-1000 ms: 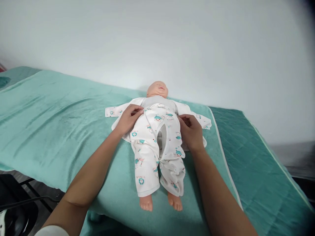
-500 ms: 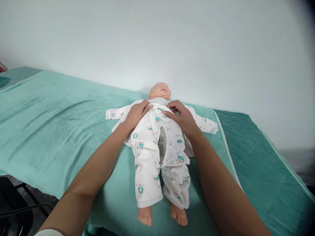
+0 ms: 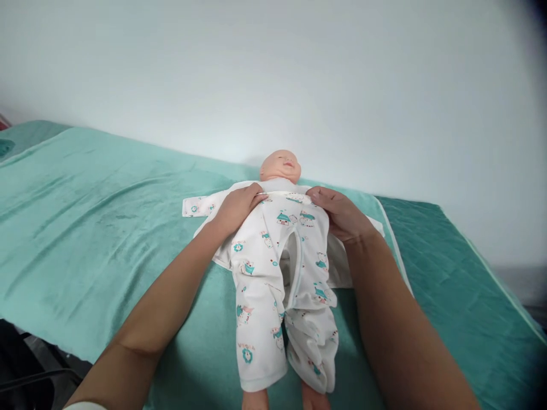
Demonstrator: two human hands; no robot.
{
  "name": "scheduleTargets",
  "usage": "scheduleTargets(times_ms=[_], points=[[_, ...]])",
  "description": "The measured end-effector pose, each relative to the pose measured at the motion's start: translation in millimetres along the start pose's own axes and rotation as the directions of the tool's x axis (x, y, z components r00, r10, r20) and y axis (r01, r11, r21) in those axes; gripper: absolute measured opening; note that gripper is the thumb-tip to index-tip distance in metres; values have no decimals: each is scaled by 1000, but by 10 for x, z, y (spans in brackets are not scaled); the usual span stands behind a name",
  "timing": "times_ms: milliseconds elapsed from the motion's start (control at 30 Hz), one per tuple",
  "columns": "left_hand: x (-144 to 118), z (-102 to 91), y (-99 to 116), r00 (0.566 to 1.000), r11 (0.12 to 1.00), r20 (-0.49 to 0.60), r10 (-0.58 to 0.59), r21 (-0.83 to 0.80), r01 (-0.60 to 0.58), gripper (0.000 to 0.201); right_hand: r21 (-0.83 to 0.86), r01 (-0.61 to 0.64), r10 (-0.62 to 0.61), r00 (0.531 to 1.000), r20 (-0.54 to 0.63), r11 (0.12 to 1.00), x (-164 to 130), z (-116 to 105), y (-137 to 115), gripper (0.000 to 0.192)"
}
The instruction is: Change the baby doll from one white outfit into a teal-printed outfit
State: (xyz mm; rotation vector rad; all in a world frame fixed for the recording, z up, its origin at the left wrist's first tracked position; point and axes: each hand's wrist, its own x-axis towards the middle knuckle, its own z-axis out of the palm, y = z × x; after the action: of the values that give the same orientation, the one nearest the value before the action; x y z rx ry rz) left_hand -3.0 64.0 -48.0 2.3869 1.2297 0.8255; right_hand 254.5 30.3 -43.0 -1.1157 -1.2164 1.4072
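Note:
A baby doll (image 3: 280,165) lies on its back with its head toward the wall. It wears baby pants (image 3: 260,279) printed with small teal and pink figures; the waistband reaches its chest, and the crotch is split open. Beneath them a matching white shirt (image 3: 199,206) lies spread, its sleeves stretched out to both sides. On the left of the waistband, my left hand (image 3: 241,206) pinches the cloth between thumb and fingers. At the waistband's right corner, my right hand (image 3: 337,212) also grips the pants, hiding part of the right sleeve.
A light teal blanket (image 3: 85,228) covers the table under the doll. Darker quilted cloth (image 3: 448,273) lies to the right. A white wall (image 3: 273,68) stands directly behind. Dark objects (image 3: 29,370) show below the table edge at lower left.
My right hand has moved outward to the right, drawing the waistband wider and flatter. My left hand stays at the left side. The doll sits slightly lower in view.

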Motion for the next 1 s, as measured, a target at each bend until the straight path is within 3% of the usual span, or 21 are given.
scheduleTargets(times_ms=[167, 300, 533, 833, 1000], points=[[-66, -17, 84, 1000, 947, 7, -27, 319, 23, 34, 67, -26, 28, 999, -23, 997, -163, -126, 28, 41], [-134, -46, 206, 996, 891, 30, -78, 450, 57, 31, 17, 56, -54, 996, -71, 998, -304, -78, 51, 42], [-176, -46, 236, 993, 895, 30, -115, 437, 90, 27, -1, 215, -213, 967, -140, 977, -442, -67, 107, 41], [-164, -32, 228, 984, 914, -2, -176, 372, 164, 21, -91, 34, -35, 999, -6, 995, -526, -114, 78, 46], [-192, -45, 298, 958, 898, 0, -286, 349, 268, 24, 18, -40, 39, 997, 62, 999, -552, -231, 190, 46]])
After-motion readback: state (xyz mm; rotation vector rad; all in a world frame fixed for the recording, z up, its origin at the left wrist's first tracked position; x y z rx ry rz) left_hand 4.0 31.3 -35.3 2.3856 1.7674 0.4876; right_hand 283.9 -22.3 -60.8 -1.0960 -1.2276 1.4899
